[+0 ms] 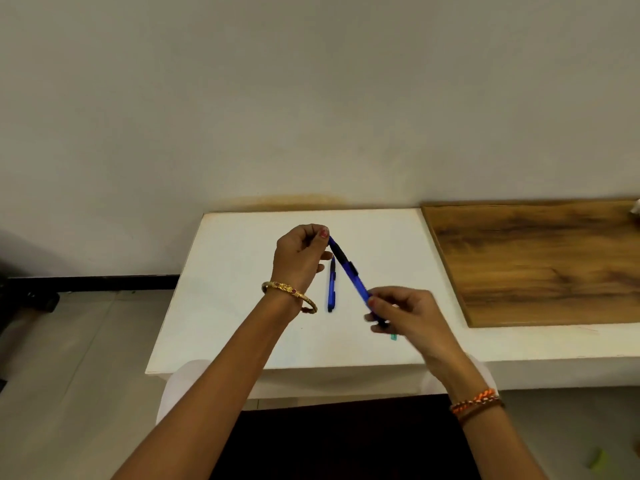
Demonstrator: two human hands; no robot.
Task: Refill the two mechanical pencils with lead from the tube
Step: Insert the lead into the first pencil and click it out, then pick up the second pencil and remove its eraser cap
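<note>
- Left hand [300, 252]: raised over the far middle of the white table [242, 306], fingers curled, thumb and forefinger pinching the upper end of the held pencil [349, 270]. A gold bangle [289, 295] sits on that wrist.
- Spare pencil [331, 285]: lies flat on the table, just left of the held one and below the left hand, touched by neither hand.
- Held pencil: blue with a dark grip section, slanting from the left hand down to the right hand, clear of the table.
- Right hand [403, 311]: nearer the table's front edge, fingers wrapped round the pencil's lower end. A small teal bit [393, 337] shows just under it; whether that is the lead tube, I cannot tell.
- Step, as I judge it: the cap or end piece at the left hand is being pulled or twisted off to open the barrel. Refilling looks barely begun.
- Doing it well: grip the barrel firmly with the right hand and pull straight along the pencil's axis, not sideways; keep the opened end tipped upward; park the cap on the table where it cannot roll off.
- Leads snap easily, so feed them singly and without force.
- Wooden board [540, 261]: lies on the table's right part, well apart from the pencils.
- Writing: none readable on pencils, table or board; any print is too small to tell.
</note>
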